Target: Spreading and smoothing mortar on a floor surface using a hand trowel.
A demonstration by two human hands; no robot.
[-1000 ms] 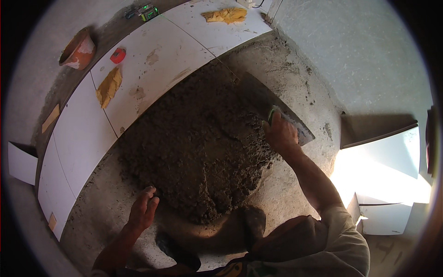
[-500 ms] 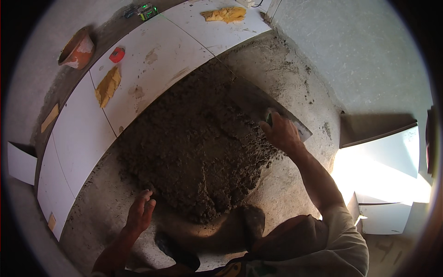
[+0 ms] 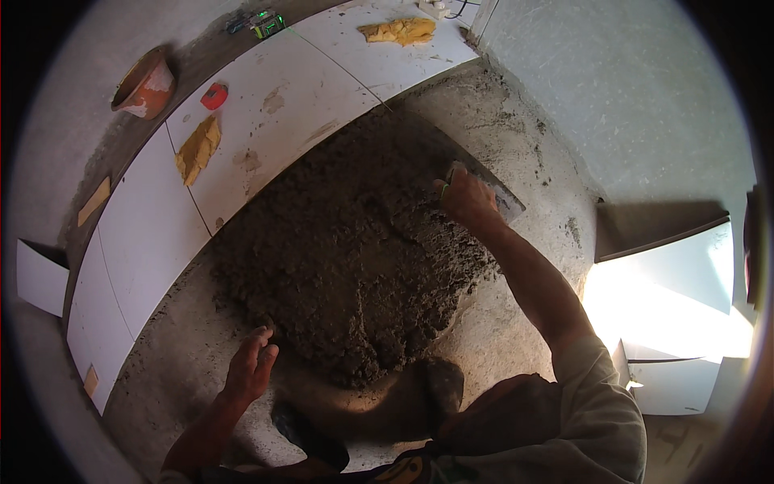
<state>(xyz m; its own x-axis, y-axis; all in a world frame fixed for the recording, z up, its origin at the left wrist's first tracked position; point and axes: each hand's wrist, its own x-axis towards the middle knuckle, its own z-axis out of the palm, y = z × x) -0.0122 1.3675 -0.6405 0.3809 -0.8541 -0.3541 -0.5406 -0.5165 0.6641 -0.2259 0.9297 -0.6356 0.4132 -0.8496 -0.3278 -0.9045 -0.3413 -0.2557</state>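
My right hand (image 3: pixel 469 196) grips the handle of a long, flat metal trowel (image 3: pixel 506 200), which lies over the far right part of a dark, lumpy patch of wet mortar (image 3: pixel 339 258); its far end reaches the edge of the white tiles (image 3: pixel 298 89). My left hand (image 3: pixel 250 363) is open, fingers slightly bent, at the near left edge of the mortar, holding nothing.
Yellow crumpled pieces (image 3: pixel 197 149), a red tool (image 3: pixel 214 95) and a green laser level (image 3: pixel 268 24) rest along the tiled band. A terracotta tub (image 3: pixel 145 85) stands behind it. A grey wall (image 3: pixel 613 105) rises at right, with white panels (image 3: pixel 677 383) in sunlight below.
My right hand and the trowel have moved away from me, up and to the left, toward the tile edge. My left hand has stayed almost in place.
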